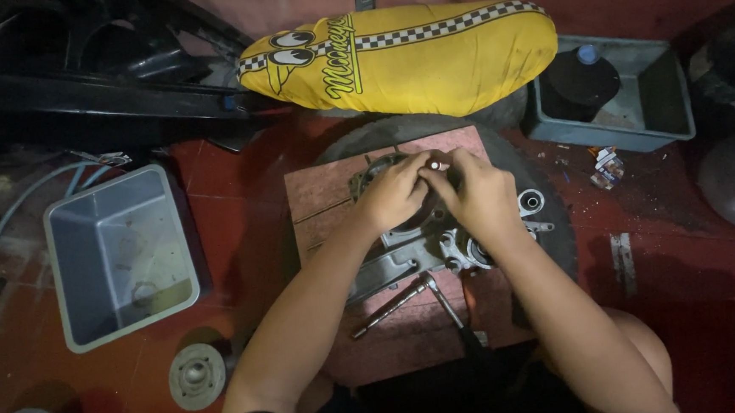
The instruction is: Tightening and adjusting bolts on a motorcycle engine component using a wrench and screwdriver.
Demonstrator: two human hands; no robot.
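Both hands meet over a grey metal engine casing (425, 245) that lies on a reddish board (409, 331), itself laid across a dark tyre (546, 212) on the red tiled floor (238, 180). The left hand (396, 192) is curled with its fingers pressed down on the casing's upper rim, while the right hand (479, 193) pinches a small light-coloured cylindrical part (437, 166) between thumb and fingertips just above that same rim; the two hands touch each other. Just below the casing on the board lie a T-shaped metal wrench (407, 296) and a dark-handled tool (464, 328). Above the casing, beyond the tyre, rests a yellow seat cover (401, 60) with a black-and-white chequered stripe, cartoon eyes and dark lettering at its left end. To the upper right of the casing sits a blue-grey tray (642, 113) holding a black round object with a blue cap (582, 74); between tray and casing lies a small crumpled packet (607, 168), white with red and blue print. Well to the left of the casing stands an empty-looking grey plastic tub (120, 256), and below that a round metal hub (197, 376) lies flat on the floor.
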